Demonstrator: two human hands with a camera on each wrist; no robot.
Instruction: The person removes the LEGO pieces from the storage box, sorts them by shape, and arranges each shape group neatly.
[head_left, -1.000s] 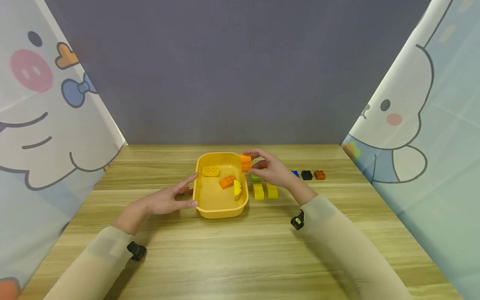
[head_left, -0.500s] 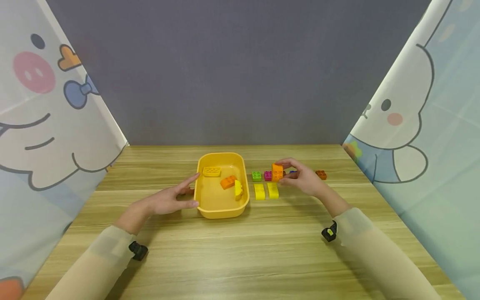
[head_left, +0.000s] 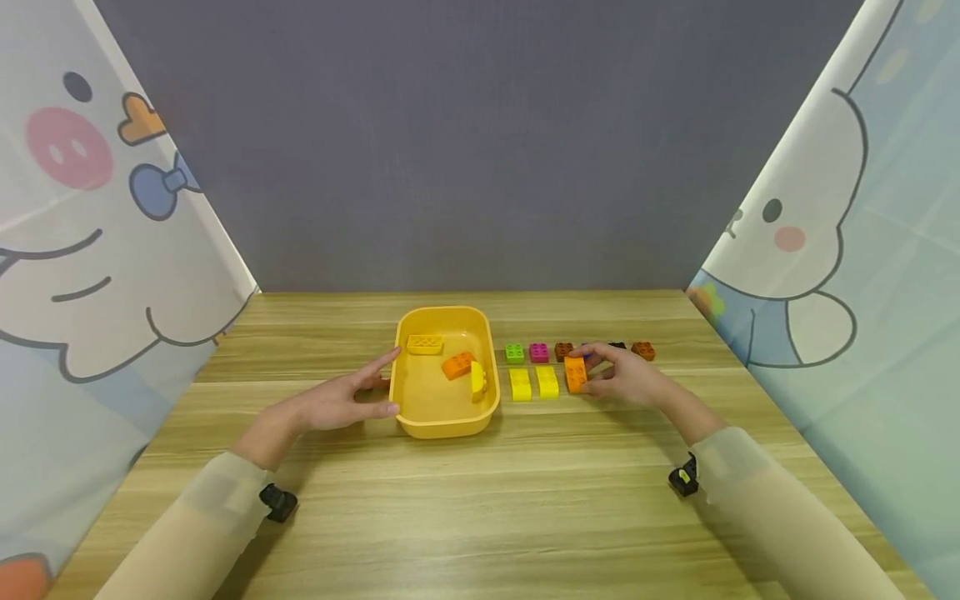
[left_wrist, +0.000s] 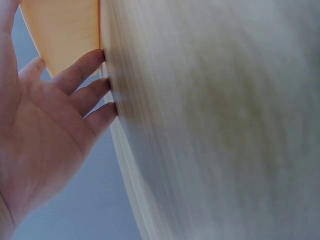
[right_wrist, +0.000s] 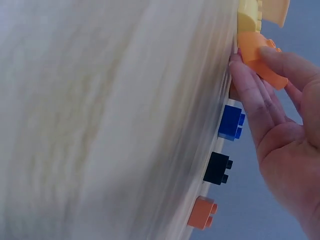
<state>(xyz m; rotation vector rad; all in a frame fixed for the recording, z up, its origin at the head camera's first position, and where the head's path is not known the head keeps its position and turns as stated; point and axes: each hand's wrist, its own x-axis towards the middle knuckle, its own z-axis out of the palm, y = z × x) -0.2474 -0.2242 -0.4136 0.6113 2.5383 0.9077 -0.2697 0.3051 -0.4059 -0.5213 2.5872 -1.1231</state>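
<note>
My right hand [head_left: 632,380] pinches an orange toy brick [head_left: 575,375] between thumb and fingers, right beside two yellow bricks [head_left: 547,382] that stand in a row. In the right wrist view the orange brick [right_wrist: 254,59] has a curved side and sits low at the tabletop; whether it touches is unclear. Fingers spread, my left hand [head_left: 333,402] rests against the left side of a yellow bin [head_left: 442,429]. Inside the bin lie a yellow brick [head_left: 425,345], an orange brick [head_left: 457,365] and a rounded yellow brick [head_left: 477,382].
Behind the yellow pair runs a row of small square bricks: green [head_left: 514,354], magenta [head_left: 538,353], brown [head_left: 564,352], blue [right_wrist: 230,122], black [right_wrist: 217,168] and reddish-brown [head_left: 642,351]. My right fingers partly cover the blue one in the head view. A grey panel [head_left: 472,150] closes the back.
My right hand has carried the orange brick from above the bin's right rim rightward, then down and nearer, to beside the yellow bricks. The left hand has stayed at the bin.
</note>
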